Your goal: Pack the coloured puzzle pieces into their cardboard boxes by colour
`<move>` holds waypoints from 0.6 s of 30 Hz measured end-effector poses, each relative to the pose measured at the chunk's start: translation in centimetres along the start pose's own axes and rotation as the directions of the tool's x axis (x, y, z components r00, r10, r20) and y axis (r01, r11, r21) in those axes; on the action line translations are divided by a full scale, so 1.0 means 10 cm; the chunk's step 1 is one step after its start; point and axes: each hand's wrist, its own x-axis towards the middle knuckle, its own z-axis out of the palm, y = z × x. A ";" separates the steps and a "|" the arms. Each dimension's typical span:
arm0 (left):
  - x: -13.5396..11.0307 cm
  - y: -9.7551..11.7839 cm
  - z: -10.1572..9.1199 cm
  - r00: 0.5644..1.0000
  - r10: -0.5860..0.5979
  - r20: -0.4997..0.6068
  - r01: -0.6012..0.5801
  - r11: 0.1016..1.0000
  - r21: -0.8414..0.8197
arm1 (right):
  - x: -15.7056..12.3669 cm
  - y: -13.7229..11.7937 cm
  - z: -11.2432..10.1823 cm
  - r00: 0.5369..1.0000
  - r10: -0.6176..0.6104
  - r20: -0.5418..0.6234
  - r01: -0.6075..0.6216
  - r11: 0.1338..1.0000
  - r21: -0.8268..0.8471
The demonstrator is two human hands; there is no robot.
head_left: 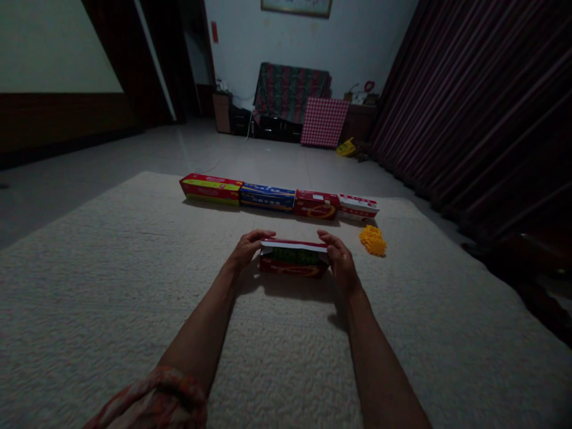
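Head view: red oblong box, white-edged flap, green contents, ends in grip of left hand and right hand.

No words can be read. Pale characters on the long blue cardboard box — perhaps Chinese — are too blurred.

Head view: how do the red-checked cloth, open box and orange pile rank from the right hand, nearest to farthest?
From the right hand:
1. Open box: touching, at its left.
2. Orange pile: to its right.
3. Red-checked cloth: across the room.
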 end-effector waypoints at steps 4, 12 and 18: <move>-0.05 0.09 -0.02 0.999 -0.029 0.014 0.030 0.998 -0.063 | -0.01 0.02 0.04 0.999 -0.025 -0.023 0.022 0.991 -0.133; -0.12 0.20 -0.13 0.983 -0.057 0.175 0.075 0.993 -0.094 | -0.02 0.13 0.03 0.994 -0.106 -0.033 0.096 0.969 -0.229; -0.08 0.08 -0.09 0.988 -0.015 0.156 -0.002 0.994 0.108 | -0.01 0.17 0.03 0.990 -0.138 -0.027 0.127 0.959 -0.253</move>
